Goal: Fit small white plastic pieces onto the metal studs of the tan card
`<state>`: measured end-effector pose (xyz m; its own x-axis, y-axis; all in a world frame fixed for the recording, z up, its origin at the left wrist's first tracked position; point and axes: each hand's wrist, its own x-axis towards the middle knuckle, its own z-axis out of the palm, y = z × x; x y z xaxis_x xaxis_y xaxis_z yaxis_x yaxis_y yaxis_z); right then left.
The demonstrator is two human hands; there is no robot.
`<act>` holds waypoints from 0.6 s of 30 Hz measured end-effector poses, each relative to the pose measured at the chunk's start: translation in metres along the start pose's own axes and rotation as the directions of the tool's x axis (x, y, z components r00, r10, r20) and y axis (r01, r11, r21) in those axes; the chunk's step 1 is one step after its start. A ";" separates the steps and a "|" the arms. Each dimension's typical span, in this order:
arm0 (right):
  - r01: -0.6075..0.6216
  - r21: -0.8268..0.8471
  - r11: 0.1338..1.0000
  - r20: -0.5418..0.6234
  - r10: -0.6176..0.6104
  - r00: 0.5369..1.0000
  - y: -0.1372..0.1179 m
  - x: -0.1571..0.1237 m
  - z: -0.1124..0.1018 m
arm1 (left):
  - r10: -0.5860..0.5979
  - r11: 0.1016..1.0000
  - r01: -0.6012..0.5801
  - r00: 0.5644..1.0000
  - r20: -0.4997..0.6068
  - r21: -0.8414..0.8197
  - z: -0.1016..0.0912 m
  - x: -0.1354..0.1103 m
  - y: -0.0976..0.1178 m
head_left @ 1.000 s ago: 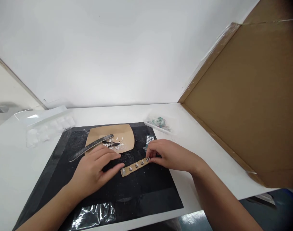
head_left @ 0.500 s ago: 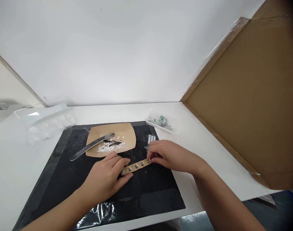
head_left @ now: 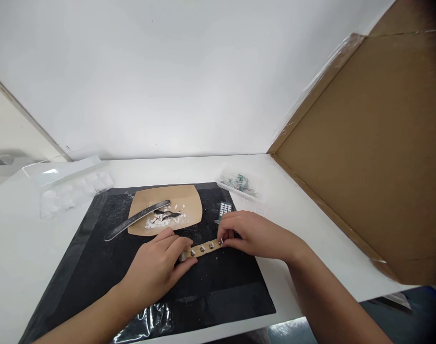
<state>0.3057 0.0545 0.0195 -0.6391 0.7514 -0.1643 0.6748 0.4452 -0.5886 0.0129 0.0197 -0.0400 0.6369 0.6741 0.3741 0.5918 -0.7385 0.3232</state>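
On black mat [head_left: 225,282]: narrow tan strip [head_left: 207,248], white-tipped dark studs [head_left: 202,249]; left hand [head_left: 159,257], right hand [head_left: 252,233] pinching opposite ends.

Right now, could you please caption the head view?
Left hand and right hand at a tan strip over a black mat.

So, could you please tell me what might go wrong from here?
The left hand is close to the card; a bump might scatter the white bits on it. The right hand is at the end stud of the strip, and a slip could loosen it. The file lies across the card's edge, so a nudge might shift it.
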 end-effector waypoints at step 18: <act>-0.268 -0.057 0.962 -0.317 0.237 0.918 0.049 -0.014 -0.026 | 0.134 0.986 -0.141 0.988 -0.077 -0.089 -0.016 0.005 -0.001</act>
<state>0.3572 0.0788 0.0129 -0.3099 0.9499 -0.0396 0.8414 0.2547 -0.4766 0.0073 0.0236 -0.0250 0.6703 0.5660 0.4800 0.4498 -0.8243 0.3439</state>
